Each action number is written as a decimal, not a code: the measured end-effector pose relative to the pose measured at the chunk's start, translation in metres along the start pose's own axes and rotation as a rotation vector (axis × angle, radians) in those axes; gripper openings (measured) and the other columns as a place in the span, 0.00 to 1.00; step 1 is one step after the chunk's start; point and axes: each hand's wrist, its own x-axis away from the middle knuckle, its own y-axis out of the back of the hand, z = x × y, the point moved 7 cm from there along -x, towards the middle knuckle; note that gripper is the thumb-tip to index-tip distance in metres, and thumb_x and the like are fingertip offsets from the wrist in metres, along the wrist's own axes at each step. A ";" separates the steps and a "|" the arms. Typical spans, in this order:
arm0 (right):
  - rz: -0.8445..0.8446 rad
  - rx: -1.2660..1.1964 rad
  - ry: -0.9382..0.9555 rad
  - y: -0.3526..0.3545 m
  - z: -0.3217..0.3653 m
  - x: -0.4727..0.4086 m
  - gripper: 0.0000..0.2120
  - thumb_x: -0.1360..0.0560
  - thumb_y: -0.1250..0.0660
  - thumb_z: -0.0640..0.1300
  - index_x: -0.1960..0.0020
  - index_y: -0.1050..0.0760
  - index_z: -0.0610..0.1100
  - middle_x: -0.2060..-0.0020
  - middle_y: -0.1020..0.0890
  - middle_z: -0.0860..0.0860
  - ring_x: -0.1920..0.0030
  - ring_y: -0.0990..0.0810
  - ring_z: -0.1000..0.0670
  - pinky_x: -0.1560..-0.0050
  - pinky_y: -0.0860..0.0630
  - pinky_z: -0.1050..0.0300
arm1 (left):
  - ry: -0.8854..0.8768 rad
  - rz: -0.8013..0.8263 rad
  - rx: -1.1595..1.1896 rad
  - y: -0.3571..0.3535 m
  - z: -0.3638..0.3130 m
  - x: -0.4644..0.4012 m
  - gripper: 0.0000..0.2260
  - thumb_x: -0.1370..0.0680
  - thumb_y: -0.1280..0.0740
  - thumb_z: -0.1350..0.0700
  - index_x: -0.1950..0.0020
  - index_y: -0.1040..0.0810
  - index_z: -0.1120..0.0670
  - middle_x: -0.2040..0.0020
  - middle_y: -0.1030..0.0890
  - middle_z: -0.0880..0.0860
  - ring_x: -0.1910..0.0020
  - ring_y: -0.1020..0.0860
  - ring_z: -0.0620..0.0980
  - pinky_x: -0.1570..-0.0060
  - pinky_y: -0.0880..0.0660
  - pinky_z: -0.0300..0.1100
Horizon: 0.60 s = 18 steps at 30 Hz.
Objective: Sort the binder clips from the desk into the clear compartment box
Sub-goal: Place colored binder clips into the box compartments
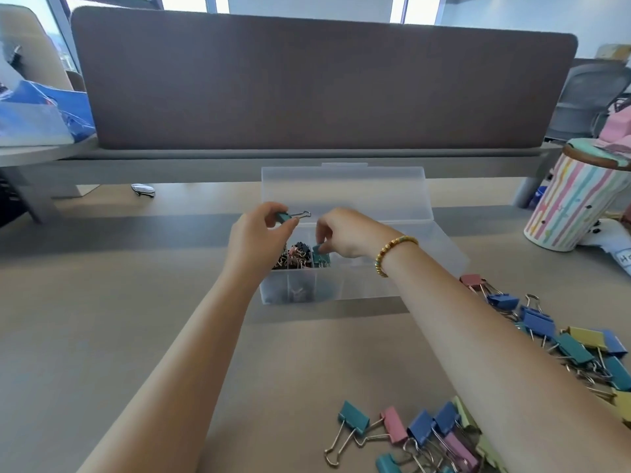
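far left, a blue bag (44, 110) sits on the neighbouring desk, and a small silvery object (143, 190) lies on the wooden desk (102, 302) close to the brown divider (321, 87).

moving right, the left hand (257, 233) hovers over the left end of the clear box (362, 268). its thumb and forefinger are pinched on the body of a small teal clip (285, 217), whose wire handle pokes out to the right; the other fingers are curled in beneath.

the box stands in the middle of the desk with its lid (345, 189) tipped up and back on the far side. its left compartments hold a dark heap of small clips (296, 255), black and pink mixed, and just right of them a compartment of teal clips (322, 259).

the right hand (345, 235), with a gold bead bracelet (392, 254) on its wrist, reaches down into the box. its fingertips are bunched together, pinching a teal clip at the top of that teal compartment. i cannot tell how tight the hold is.

nearer and to the right, loose larger clips are scattered on the desk: one bunch (420, 435) at the near edge in teal, pink and blue, another bunch (560, 336) along the right side in pink, blue, teal and yellow.

far right stands a striped pastel cup (573, 206).
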 end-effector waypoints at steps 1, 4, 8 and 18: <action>0.005 0.021 -0.003 -0.001 0.001 -0.001 0.10 0.24 0.33 0.44 0.45 0.24 0.42 0.54 0.24 0.49 0.55 0.27 0.49 0.57 0.32 0.58 | -0.003 0.006 -0.003 -0.001 0.001 0.000 0.11 0.26 0.31 0.54 0.45 0.21 0.54 0.56 0.22 0.50 0.51 0.23 0.50 0.46 0.25 0.47; -0.070 0.116 -0.005 0.000 0.004 -0.004 0.07 0.24 0.35 0.40 0.47 0.23 0.42 0.49 0.20 0.46 0.54 0.25 0.47 0.56 0.29 0.55 | -0.009 0.025 -0.026 -0.002 0.002 -0.001 0.11 0.25 0.31 0.54 0.44 0.21 0.55 0.56 0.22 0.49 0.51 0.23 0.48 0.46 0.25 0.46; -0.183 0.278 0.025 -0.002 0.004 -0.003 0.08 0.25 0.35 0.37 0.45 0.25 0.40 0.47 0.21 0.44 0.44 0.26 0.43 0.52 0.28 0.52 | -0.020 0.053 -0.048 -0.004 0.000 -0.001 0.10 0.25 0.31 0.53 0.45 0.21 0.55 0.57 0.22 0.48 0.51 0.23 0.48 0.47 0.26 0.44; -0.198 -0.816 -0.034 0.010 -0.013 0.023 0.10 0.20 0.40 0.42 0.45 0.23 0.41 0.60 0.19 0.53 0.62 0.24 0.58 0.64 0.31 0.66 | -0.061 0.081 -0.028 -0.014 -0.012 0.008 0.13 0.26 0.31 0.50 0.44 0.21 0.55 0.54 0.21 0.47 0.50 0.23 0.46 0.45 0.26 0.41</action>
